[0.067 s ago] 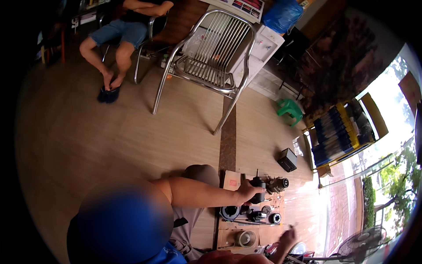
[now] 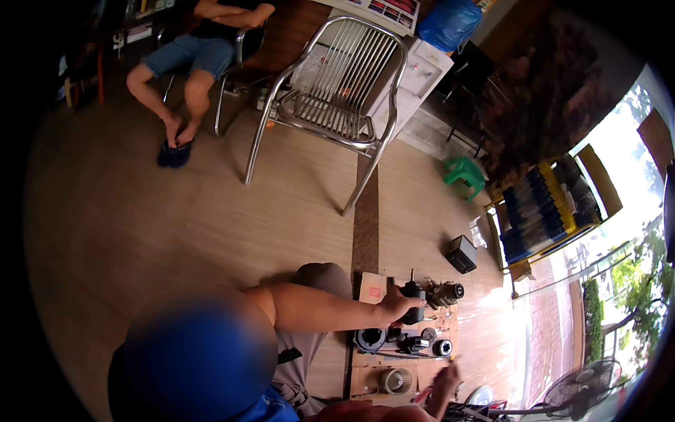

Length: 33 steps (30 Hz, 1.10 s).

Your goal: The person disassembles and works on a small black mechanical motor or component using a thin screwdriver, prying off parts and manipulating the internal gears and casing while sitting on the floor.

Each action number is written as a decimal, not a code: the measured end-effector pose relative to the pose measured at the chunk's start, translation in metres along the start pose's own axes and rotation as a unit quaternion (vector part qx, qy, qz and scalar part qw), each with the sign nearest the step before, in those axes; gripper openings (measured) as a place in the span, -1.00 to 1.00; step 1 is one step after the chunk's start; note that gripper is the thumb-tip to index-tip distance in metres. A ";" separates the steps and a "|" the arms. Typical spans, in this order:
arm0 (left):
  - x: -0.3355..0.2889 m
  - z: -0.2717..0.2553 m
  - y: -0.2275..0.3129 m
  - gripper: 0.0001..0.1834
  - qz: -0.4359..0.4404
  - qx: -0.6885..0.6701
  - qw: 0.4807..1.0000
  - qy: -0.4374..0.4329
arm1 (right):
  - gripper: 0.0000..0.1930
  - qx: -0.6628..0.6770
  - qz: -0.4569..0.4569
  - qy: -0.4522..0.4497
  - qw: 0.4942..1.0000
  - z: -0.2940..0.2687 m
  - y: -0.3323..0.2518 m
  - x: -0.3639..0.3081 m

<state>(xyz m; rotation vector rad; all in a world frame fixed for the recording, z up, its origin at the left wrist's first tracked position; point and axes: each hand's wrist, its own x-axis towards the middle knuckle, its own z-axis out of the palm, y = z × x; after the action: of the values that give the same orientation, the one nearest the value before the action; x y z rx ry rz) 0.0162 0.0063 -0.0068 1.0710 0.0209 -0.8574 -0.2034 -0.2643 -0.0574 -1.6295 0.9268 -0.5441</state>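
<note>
My left hand (image 2: pixel 399 305) is wrapped round a black cylindrical motor (image 2: pixel 415 304) with a thin shaft pointing up, above the cardboard sheet (image 2: pixel 363 360). Close beyond it lies a dirty metal part with a round end (image 2: pixel 443 292). My right hand (image 2: pixel 446 383) is low beside the sheet's near right edge, its fingers smeared; a reddish thing near it is too blurred to name. Between the hands are a black ring-shaped housing (image 2: pixel 370 340), a small black part (image 2: pixel 413 343) and a black ring with a pale centre (image 2: pixel 443 347). A beige cage-like fan wheel (image 2: pixel 395 380) sits nearer me.
A metal chair (image 2: pixel 337 91) stands ahead, a person (image 2: pixel 193 63) sits back left. Also around are a green stool (image 2: pixel 464 176), a dark box (image 2: pixel 461 254), a rack with blue bins (image 2: pixel 538 211) and a standing fan (image 2: pixel 583 390) at lower right.
My right hand has moved a little left and nearer to me. The left hand keeps its grip on the motor, almost still.
</note>
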 end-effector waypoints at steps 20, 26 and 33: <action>0.009 -0.005 -0.006 -0.45 -0.078 -0.131 0.981 -0.116 | -0.65 -0.086 -0.071 -0.205 0.972 0.103 -0.015 -0.078; 0.009 -0.002 -0.007 -0.47 -0.081 -0.090 0.986 -0.114 | -0.59 0.047 0.008 -0.260 0.964 0.112 -0.060 -0.092; 0.003 0.007 -0.010 -0.55 -0.086 -0.071 0.984 -0.137 | -0.54 0.077 0.026 -0.299 0.951 0.106 -0.070 -0.087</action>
<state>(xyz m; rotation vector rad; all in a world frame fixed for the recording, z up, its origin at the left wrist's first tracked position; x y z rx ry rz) 0.0092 -0.0029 -0.0115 0.8185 -0.0549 -1.1378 -0.1542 -0.1269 -0.0080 -1.4946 0.4589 -0.0635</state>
